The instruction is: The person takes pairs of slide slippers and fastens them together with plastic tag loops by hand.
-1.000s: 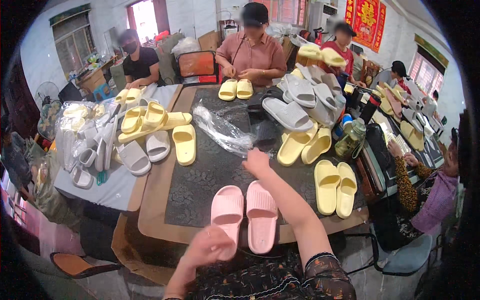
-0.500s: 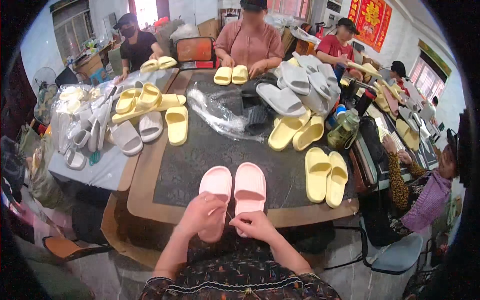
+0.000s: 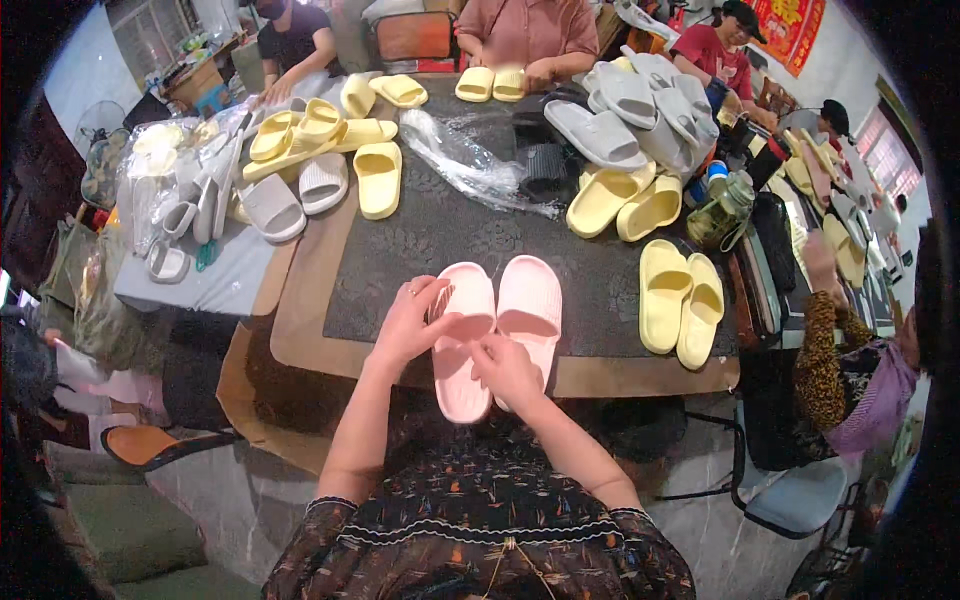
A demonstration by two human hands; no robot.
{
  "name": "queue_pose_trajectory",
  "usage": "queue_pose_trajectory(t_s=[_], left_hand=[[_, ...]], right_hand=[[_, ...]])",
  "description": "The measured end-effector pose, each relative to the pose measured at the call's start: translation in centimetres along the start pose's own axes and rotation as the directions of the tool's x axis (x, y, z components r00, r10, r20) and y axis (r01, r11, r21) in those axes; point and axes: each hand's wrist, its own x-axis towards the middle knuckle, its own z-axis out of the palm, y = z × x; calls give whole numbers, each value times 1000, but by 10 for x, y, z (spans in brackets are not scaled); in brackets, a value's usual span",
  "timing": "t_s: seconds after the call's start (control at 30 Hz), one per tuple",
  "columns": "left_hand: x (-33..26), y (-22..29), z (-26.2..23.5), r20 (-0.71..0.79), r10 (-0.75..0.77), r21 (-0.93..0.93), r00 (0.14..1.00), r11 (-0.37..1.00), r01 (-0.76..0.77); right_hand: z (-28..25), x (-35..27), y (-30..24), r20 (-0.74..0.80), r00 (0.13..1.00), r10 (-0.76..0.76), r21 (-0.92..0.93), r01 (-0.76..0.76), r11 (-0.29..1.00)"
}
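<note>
Two pink slippers [image 3: 497,325]: left hand [image 3: 412,325], right hand [image 3: 508,370] both clasp left one; yellow pair [image 3: 681,301] beside, maybe touching.

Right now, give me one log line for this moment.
left hand: on pink slipper pair | right hand: same pair | yellow pair: right, untouched

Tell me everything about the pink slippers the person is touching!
The pink slippers are a pair of pale pink slides that look like soft, smooth foam, each with a wide strap across the front. They lie side by side, soles down, toes pointing away from the person, at the near edge of the dark table mat, their heels reaching past it. The left hand rests on the left slipper's strap; the right hand touches the heel area between the two.
</note>
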Motion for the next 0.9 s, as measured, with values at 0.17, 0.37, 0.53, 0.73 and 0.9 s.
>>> queue_pose_trajectory(t_s=[0.17, 0.37, 0.53, 0.73, 0.9], left_hand=[[22, -1, 5, 130, -183, 87, 974, 981, 173], [49, -19, 23, 242, -169, 379, 956, 923, 67], [67, -20, 33, 435, -375, 243, 819, 924, 294], [46, -46, 57, 165, -322, -45, 932, 942, 333], [50, -42, 59, -36, -200, -120, 979, 974, 194]], right_hand=[[14, 17, 4, -197, 937, -290, -414, 188, 890], [16, 9, -17, -226, 944, -240, -480, 106, 871], [25, 21, 5, -255, 944, -208, -443, 77, 893], [15, 8, 2, -196, 957, -214, -397, 123, 910], [-16, 0, 16, 123, 987, -102, 191, 77, 978]])
